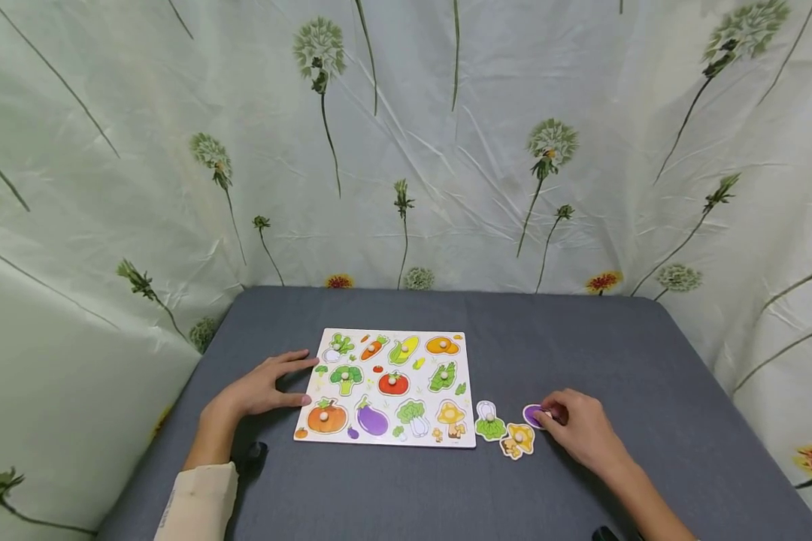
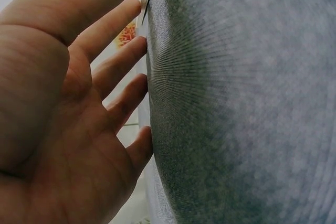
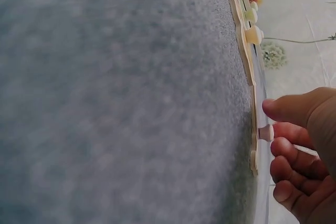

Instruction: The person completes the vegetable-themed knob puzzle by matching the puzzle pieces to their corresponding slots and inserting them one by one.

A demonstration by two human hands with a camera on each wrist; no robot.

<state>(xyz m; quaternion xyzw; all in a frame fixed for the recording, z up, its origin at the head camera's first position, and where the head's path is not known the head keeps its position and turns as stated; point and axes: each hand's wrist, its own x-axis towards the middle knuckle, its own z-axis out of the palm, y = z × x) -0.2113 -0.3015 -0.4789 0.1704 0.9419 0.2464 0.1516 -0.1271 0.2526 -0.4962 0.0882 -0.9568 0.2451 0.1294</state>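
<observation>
A pale wooden puzzle board [image 1: 391, 443] with vegetable pictures lies on the dark cloth. My left hand [image 1: 264, 387] rests at the board's left edge, fingers spread and thumb touching the border. In the left wrist view, the fingers of the left hand [image 2: 79, 103] are extended beside the cloth. An eggplant piece [image 1: 531, 415] lies flat right of the board, partly covered by my right hand [image 1: 582, 428]. In the right wrist view, the index finger is at the piece's knob [image 3: 266, 132], while the thumb [image 3: 278, 106] stands a little apart from it.
A bok choy piece [image 1: 490, 428] and a mushroom piece [image 1: 524, 436] lie between the board and my right hand. Several knobbed pieces, such as the tomato [image 1: 394, 385], sit in the board. A dandelion-print curtain [image 1: 446, 173] hangs behind the table [image 1: 379, 492].
</observation>
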